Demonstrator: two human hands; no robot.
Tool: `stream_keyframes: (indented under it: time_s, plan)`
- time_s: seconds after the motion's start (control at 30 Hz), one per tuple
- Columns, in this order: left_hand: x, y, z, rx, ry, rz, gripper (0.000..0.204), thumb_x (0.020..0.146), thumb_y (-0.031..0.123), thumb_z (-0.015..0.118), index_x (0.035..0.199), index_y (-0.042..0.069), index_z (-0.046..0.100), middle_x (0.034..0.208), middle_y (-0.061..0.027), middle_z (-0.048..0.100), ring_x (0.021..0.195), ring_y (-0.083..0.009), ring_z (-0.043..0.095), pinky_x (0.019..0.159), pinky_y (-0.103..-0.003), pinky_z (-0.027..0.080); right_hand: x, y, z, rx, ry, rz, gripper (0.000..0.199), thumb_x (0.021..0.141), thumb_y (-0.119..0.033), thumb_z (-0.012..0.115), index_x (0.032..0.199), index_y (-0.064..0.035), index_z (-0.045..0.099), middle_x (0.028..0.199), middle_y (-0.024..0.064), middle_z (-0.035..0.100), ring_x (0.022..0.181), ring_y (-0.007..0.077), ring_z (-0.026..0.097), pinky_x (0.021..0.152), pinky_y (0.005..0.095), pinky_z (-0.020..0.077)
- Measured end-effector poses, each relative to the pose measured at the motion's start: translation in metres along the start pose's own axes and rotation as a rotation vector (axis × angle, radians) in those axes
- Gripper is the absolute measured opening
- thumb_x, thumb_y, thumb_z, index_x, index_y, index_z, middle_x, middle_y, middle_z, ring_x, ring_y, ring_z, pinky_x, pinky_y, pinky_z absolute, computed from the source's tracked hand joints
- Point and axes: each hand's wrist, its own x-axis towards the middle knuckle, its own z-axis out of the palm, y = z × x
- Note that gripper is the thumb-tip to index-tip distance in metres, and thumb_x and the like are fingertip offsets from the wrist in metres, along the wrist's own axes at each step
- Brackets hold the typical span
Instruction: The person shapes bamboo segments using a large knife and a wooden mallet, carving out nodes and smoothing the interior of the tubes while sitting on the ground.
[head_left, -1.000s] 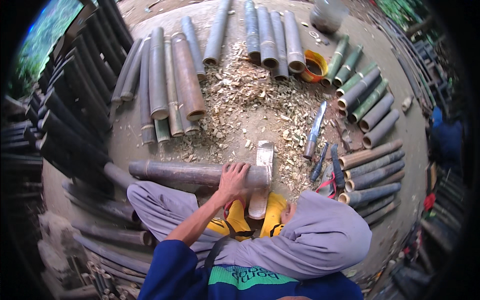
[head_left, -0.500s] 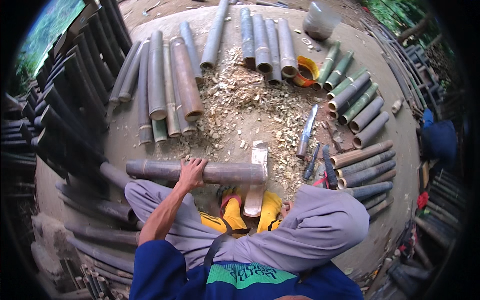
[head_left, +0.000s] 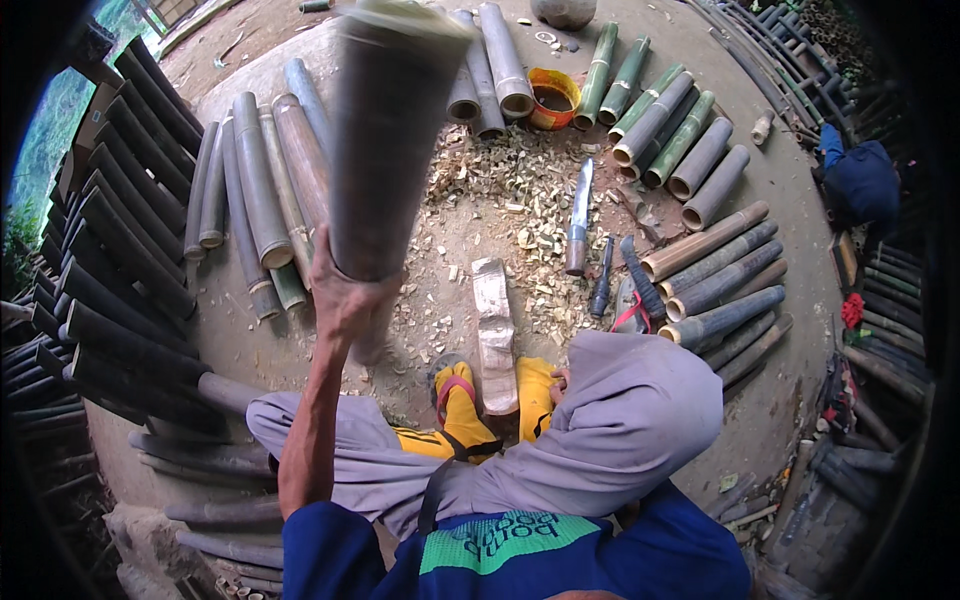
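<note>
My left hand (head_left: pixel 345 297) grips a thick brown bamboo tube (head_left: pixel 385 160) around its lower part. The tube stands nearly upright in the air, its top end blurred and close to the camera. Below it, between my feet, lies a pale notched wooden block (head_left: pixel 495 345) with nothing on it. My right forearm is mostly hidden behind my raised knee. A bit of skin (head_left: pixel 560 384) beside the yellow sock (head_left: pixel 534 395) may be fingers of my right hand; what they do is hidden.
Wood chips (head_left: pixel 500 200) cover the ground ahead. A broad-bladed knife (head_left: pixel 580 215) lies there, near dark-handled tools (head_left: pixel 603 278). Bamboo tubes (head_left: pixel 262 185) lie in rows left, ahead and right. A yellow-orange container (head_left: pixel 566 84) holds dark liquid. Dark tubes (head_left: pixel 110 330) stack closely at left.
My left hand has raised the bamboo tube from lying level across the wooden block to nearly upright. The view has shifted slightly, and the whole block now shows.
</note>
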Motion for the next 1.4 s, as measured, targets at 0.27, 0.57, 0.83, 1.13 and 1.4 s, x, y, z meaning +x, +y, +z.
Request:
stream_keyframes:
  time_s: [0.27, 0.57, 0.83, 1.13, 1.4]
  plan:
    - [0.011, -0.051, -0.025, -0.032, 0.213, 0.025, 0.080, 0.057, 0.016, 0.081, 0.126, 0.003, 0.042, 0.111, -0.0088, 0.058, 0.099, -0.0202, 0.057, 0.087, -0.032, 0.046, 0.020, -0.016, 0.027, -0.006, -0.086, -0.102, 0.045, 0.076, -0.005, 0.058, 0.120, -0.0001, 0.049, 0.098, 0.0166, 0.056, 0.090, 0.0237, 0.055, 0.075, 0.0342, 0.0433]
    - [-0.001, -0.165, -0.004, -0.039, 0.011, -0.226, 0.070, 0.055, 0.022, 0.083, 0.114, 0.000, 0.053, 0.099, -0.0070, 0.063, 0.091, -0.0179, 0.060, 0.084, -0.031, 0.048, 0.031, -0.025, 0.026, -0.020, -0.115, -0.146, 0.041, 0.076, -0.004, 0.057, 0.117, 0.0005, 0.051, 0.091, 0.0155, 0.059, 0.083, 0.0208, 0.058, 0.070, 0.0325, 0.0452]
    - [-0.026, -0.153, 0.041, -0.684, -0.164, -0.740, 0.053, 0.074, 0.027, 0.074, 0.114, -0.002, 0.053, 0.092, -0.0099, 0.064, 0.075, -0.0179, 0.064, 0.070, -0.033, 0.054, 0.027, -0.017, 0.020, -0.056, -0.136, -0.133, 0.038, 0.076, -0.004, 0.057, 0.114, 0.0010, 0.053, 0.085, 0.0146, 0.061, 0.078, 0.0183, 0.060, 0.065, 0.0311, 0.0468]
    - [-0.043, -0.129, 0.031, -1.002, -0.122, -0.861, 0.048, 0.078, 0.029, 0.069, 0.111, -0.002, 0.053, 0.088, -0.0132, 0.065, 0.075, -0.0226, 0.067, 0.072, -0.036, 0.057, 0.029, -0.024, 0.039, -0.080, -0.167, -0.191, 0.035, 0.076, -0.003, 0.056, 0.111, 0.0016, 0.055, 0.079, 0.0135, 0.064, 0.071, 0.0155, 0.063, 0.060, 0.0295, 0.0486]
    - [-0.084, -0.144, 0.034, -0.850, -0.172, -0.854, 0.057, 0.074, 0.031, 0.070, 0.116, -0.002, 0.051, 0.096, -0.0146, 0.064, 0.081, -0.0225, 0.065, 0.077, -0.038, 0.055, 0.027, -0.025, 0.038, 0.022, -0.118, -0.304, 0.029, 0.074, -0.004, 0.059, 0.102, 0.0021, 0.058, 0.058, 0.0069, 0.061, 0.048, 0.0110, 0.056, 0.045, 0.0271, 0.0423]
